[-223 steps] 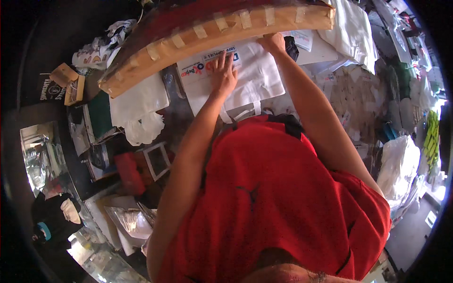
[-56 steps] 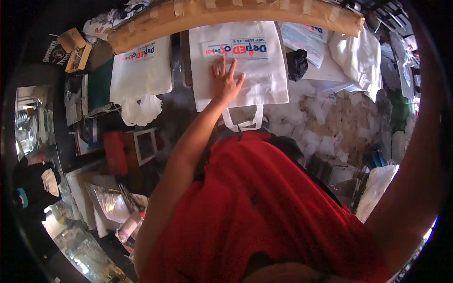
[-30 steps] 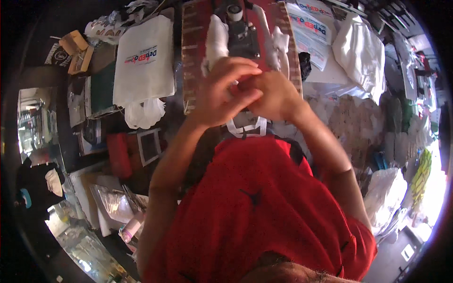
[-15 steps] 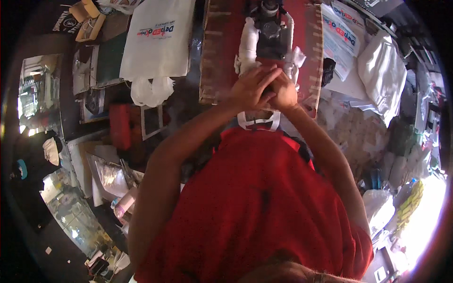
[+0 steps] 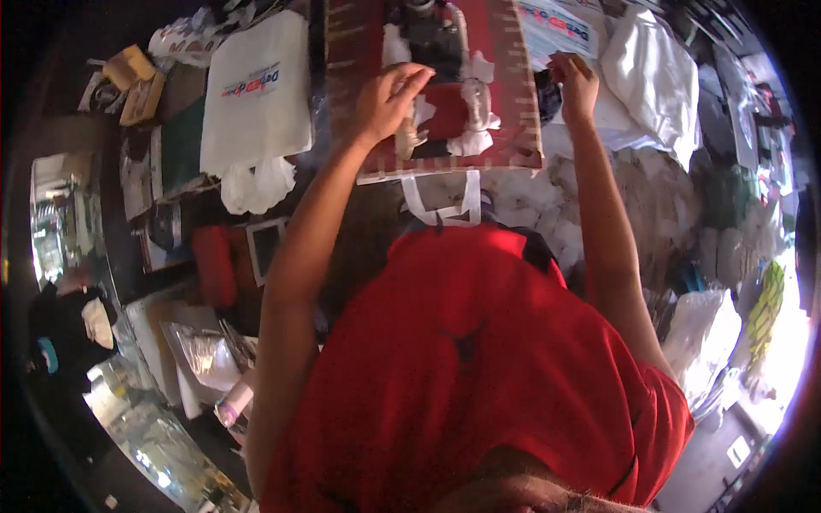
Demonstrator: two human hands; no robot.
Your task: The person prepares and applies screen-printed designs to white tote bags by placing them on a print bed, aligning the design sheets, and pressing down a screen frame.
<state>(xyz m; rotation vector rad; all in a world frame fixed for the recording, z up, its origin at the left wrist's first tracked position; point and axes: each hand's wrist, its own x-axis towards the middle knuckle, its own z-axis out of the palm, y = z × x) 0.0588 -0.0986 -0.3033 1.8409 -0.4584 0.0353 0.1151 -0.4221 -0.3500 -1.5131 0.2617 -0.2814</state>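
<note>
On a red board (image 5: 352, 94) with tan strips along its edges lies a dark piece (image 5: 436, 51) flanked by white-wrapped, limb-like parts (image 5: 475, 107). My left hand (image 5: 386, 103) hovers at the left wrapped part, its fingers stretched loosely to the right with nothing visible in them. Beyond the board's right edge is my right hand (image 5: 578, 84), fingers bent together beside a crumpled black thing (image 5: 547, 96). What those fingers hold, if anything, is too small to make out.
White printed bags (image 5: 256, 94) lie left of the board, and more white plastic (image 5: 654, 81) lies at the right. An open cardboard box (image 5: 141, 98) sits at the far left. A red block-like object (image 5: 214, 265) stands below the bags. Crumpled pale material (image 5: 556, 201) covers the ground at right.
My hands, together over the wrapped parts before, have come apart. The left moved left, and the right went out past the board's right edge. The view has shifted a little.
</note>
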